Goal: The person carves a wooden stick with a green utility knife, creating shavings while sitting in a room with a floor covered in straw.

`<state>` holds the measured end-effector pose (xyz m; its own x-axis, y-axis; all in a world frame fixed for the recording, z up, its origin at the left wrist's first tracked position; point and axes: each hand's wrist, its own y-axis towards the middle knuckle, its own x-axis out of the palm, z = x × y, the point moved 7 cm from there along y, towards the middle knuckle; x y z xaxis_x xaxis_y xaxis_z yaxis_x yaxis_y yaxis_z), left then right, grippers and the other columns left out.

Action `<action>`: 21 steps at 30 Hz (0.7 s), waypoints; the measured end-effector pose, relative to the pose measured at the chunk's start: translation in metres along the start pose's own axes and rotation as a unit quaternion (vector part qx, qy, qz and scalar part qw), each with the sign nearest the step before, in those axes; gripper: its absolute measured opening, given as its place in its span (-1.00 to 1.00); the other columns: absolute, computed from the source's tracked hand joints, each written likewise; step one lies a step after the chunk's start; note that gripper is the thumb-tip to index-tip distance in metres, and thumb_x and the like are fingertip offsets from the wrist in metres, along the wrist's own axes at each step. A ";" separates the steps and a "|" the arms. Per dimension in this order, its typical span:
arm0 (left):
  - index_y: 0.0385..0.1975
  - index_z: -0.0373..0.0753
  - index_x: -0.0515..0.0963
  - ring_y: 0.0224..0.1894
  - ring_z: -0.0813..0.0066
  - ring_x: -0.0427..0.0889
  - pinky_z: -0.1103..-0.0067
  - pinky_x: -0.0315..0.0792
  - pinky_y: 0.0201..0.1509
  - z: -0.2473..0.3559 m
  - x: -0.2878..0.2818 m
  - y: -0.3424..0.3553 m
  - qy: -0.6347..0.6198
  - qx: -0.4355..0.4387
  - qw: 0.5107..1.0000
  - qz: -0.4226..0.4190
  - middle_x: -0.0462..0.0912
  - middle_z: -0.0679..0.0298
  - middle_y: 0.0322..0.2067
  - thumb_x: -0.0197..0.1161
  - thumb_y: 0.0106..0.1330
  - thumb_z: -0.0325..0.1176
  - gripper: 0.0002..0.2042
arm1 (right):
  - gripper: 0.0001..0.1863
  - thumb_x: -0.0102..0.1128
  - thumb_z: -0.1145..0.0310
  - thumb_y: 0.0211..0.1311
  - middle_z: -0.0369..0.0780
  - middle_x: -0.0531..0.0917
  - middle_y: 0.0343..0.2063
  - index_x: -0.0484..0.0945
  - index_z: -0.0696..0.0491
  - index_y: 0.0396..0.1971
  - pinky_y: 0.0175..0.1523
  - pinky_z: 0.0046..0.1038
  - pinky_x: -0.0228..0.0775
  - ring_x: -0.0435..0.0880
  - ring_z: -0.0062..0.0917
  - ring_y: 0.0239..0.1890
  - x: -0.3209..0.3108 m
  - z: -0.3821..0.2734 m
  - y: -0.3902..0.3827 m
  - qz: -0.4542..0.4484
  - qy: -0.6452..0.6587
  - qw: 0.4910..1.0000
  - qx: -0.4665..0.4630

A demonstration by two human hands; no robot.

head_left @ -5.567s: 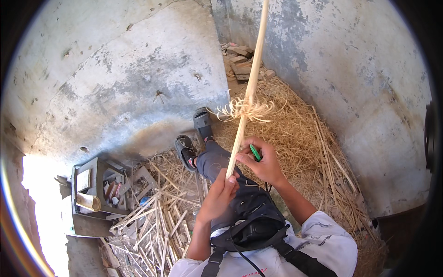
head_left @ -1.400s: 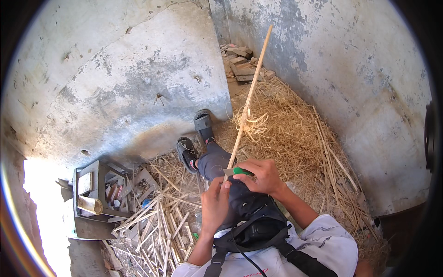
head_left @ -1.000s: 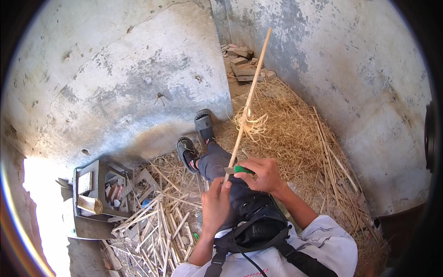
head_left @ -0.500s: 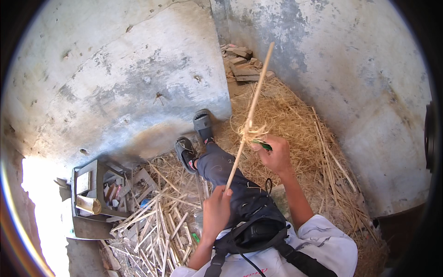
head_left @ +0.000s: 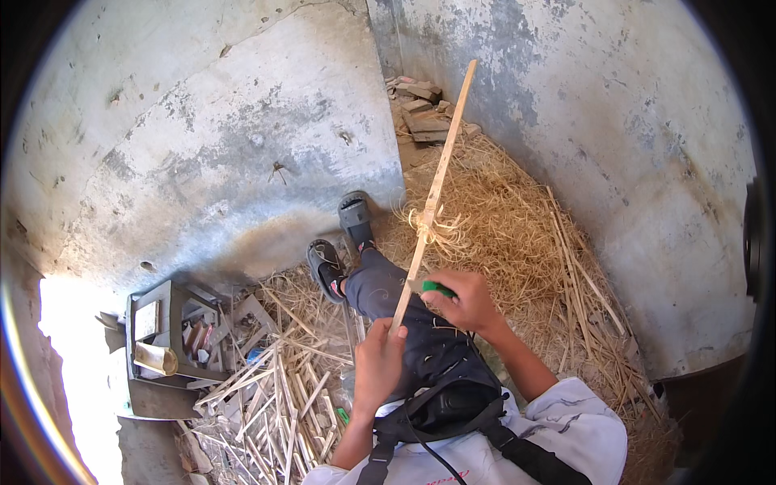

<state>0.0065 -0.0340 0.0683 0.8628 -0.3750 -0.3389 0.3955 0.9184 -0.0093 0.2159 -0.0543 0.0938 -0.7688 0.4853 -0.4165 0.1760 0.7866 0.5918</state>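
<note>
My left hand (head_left: 379, 357) is closed round the lower end of a long, pale wooden strip (head_left: 439, 174), which slants up and away over my legs. My right hand (head_left: 462, 297) grips a green-handled knife (head_left: 437, 288), its short blade against the strip a little above my left hand. Midway along the strip, a tuft of thin curled shavings (head_left: 443, 231) clings to its side. The strip's flat, lighter face with small dark marks shows toward me.
A heap of fine shavings (head_left: 517, 202) covers the floor ahead and right. Many split strips (head_left: 295, 404) lie at lower left, beside an overturned grey stool (head_left: 174, 339) holding scraps. Long strips (head_left: 578, 275) rest along the right wall. Bricks (head_left: 424, 113) are piled in the far corner.
My right hand has drawn the knife down the strip from the shavings tuft toward my left hand. The strip has turned, showing a flatter face; my left hand stays in place.
</note>
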 end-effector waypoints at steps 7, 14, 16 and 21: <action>-0.07 -0.32 0.63 -0.52 0.26 0.69 0.40 0.51 -0.33 0.019 -0.002 0.000 0.033 0.041 0.998 0.025 0.67 0.04 -0.53 0.33 0.54 -0.34 -0.83 | -0.69 0.53 0.06 0.29 -0.27 0.76 -0.44 0.79 0.00 -0.19 -0.39 -0.36 0.54 0.76 -0.36 -0.49 0.007 -0.018 -0.006 -0.039 -0.019 0.998 -0.050; -0.08 -0.30 0.63 -0.54 0.07 0.72 0.35 0.52 -0.35 0.033 -0.006 -0.003 0.069 0.047 0.995 0.046 0.67 -0.03 -0.54 0.32 0.53 -0.36 -0.85 | -0.69 0.54 0.08 0.28 -0.25 0.77 -0.44 0.79 0.01 -0.19 -0.40 -0.33 0.54 0.75 -0.32 -0.52 0.007 -0.018 -0.003 -0.012 -0.028 0.998 -0.061; -0.08 -0.31 0.63 -0.52 -0.01 0.72 0.32 0.53 -0.34 0.029 -0.007 -0.005 0.093 0.051 0.993 0.054 0.66 -0.05 -0.53 0.31 0.54 -0.34 -0.84 | -0.69 0.54 0.11 0.29 -0.22 0.78 -0.42 0.79 0.03 -0.17 -0.40 -0.32 0.54 0.74 -0.30 -0.53 0.001 -0.011 0.001 0.020 -0.042 0.997 -0.057; -0.07 -0.31 0.64 -0.47 -0.10 0.72 0.26 0.52 -0.33 0.005 -0.003 -0.008 0.079 0.011 0.996 0.031 0.65 -0.09 -0.52 0.26 0.57 -0.28 -0.79 | -0.71 0.49 0.20 0.33 -0.10 0.75 -0.46 0.81 0.10 -0.12 -0.33 -0.34 0.53 0.75 -0.28 -0.46 -0.020 0.035 0.013 0.036 -0.034 0.997 0.054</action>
<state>0.0019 -0.0411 0.0742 0.8262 -0.2905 -0.4826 0.3505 0.9359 0.0367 0.2554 -0.0408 0.0856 -0.7091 0.5637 -0.4236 0.2965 0.7834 0.5462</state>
